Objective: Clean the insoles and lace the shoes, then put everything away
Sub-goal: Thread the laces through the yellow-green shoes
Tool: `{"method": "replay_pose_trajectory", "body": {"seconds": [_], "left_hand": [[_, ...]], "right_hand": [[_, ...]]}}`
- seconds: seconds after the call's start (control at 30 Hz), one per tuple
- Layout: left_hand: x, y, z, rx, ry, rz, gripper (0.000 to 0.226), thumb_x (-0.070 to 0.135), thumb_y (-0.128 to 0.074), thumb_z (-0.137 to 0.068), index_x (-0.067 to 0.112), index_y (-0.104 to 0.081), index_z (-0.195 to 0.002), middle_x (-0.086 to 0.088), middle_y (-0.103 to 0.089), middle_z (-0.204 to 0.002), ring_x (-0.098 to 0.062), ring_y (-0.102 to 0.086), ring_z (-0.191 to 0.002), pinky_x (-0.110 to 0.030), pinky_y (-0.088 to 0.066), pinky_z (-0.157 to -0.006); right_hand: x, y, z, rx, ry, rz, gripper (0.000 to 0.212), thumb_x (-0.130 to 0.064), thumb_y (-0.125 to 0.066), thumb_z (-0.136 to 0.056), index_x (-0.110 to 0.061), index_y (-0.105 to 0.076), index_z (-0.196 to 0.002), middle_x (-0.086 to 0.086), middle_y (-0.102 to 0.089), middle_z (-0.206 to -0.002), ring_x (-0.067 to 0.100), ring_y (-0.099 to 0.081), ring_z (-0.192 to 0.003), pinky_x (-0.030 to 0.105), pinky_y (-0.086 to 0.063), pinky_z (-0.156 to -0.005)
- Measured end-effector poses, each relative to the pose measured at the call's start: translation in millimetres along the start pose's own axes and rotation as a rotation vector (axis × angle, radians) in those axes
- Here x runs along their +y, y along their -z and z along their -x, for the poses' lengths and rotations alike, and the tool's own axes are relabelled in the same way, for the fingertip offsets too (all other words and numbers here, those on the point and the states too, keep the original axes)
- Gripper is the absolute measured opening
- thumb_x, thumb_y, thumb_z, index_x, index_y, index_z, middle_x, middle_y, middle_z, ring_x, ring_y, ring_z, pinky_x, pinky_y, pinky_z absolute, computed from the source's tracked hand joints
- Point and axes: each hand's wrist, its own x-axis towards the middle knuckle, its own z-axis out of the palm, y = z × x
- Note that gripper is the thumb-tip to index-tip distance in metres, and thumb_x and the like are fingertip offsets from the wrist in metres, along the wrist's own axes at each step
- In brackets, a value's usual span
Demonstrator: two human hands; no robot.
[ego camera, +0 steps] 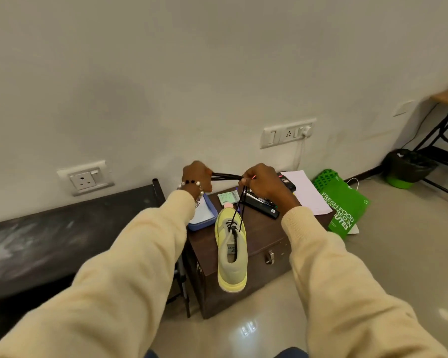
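My left hand and right hand both pinch the thin black lace taut, evening its ends above the pale yellow-green fabric sneaker

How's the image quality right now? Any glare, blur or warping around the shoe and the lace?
Head view: wide-angle warping bends the wall and both sleeves; the black lace is blurred between the left hand and right hand; the yellow shoe on the brown box reads fairly sharp; glare patches shine on the floor; lighting is soft and even.
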Motion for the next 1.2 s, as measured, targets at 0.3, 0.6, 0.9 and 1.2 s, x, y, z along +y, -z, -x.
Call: {"method": "replay_pose_trajectory", "body": {"seconds": [0.3, 0.6, 0.9, 1.2], "left_hand": [[-11, -104, 35, -0.250, 0.163, 0.856, 0.023, 0.001, -0.044, -0.097, 0.008, -0.061, -0.083, -0.015, -0.068, -0.100, -0.022, -0.063, -0.098, -0.031, -0.046, -0.091], [-24, -89, 16, -0.173, -0.112, 0.420, 0.011, -0.002, -0.060, -0.089, 0.007, -0.065, -0.093, -0.015, -0.071, -0.095, -0.025, -0.068, -0.093, -0.026, -0.051, -0.083], [-10, -78, 1, -0.233, -0.427, -0.275, 0.020, 0.015, -0.066, -0.088, 0.020, -0.073, -0.106, -0.007, -0.069, -0.108, -0.027, -0.064, -0.101, -0.030, -0.047, -0.090], [-41, -84, 5, -0.090, 0.115, 0.302, 0.010, 0.002, -0.075, -0.078, 0.008, -0.075, -0.086, -0.011, -0.073, -0.082, -0.027, -0.071, -0.071, -0.040, -0.060, -0.073]], "right_hand": [[-2, 0, -22, -0.056, 0.052, 0.220, 0.018, -0.015, -0.062, -0.090, -0.005, -0.073, -0.099, 0.014, -0.070, -0.102, 0.025, -0.064, -0.093, 0.029, -0.048, -0.079], [58, -21, -8, 0.109, -0.407, -0.512, 0.015, -0.008, -0.052, -0.093, -0.009, -0.066, -0.086, 0.011, -0.067, -0.096, 0.014, -0.059, -0.061, 0.016, -0.037, -0.040], [87, -126, 15, -0.037, -0.658, -1.007, 0.021, -0.008, -0.042, -0.098, -0.006, -0.058, -0.085, 0.011, -0.066, -0.091, 0.010, -0.052, -0.037, 0.016, -0.021, -0.029], [94, -130, 9, -0.194, -0.430, -0.938, 0.016, -0.006, -0.047, -0.098, -0.003, -0.060, -0.089, 0.011, -0.063, -0.080, 0.007, -0.054, -0.044, 0.016, -0.028, -0.032]]}}
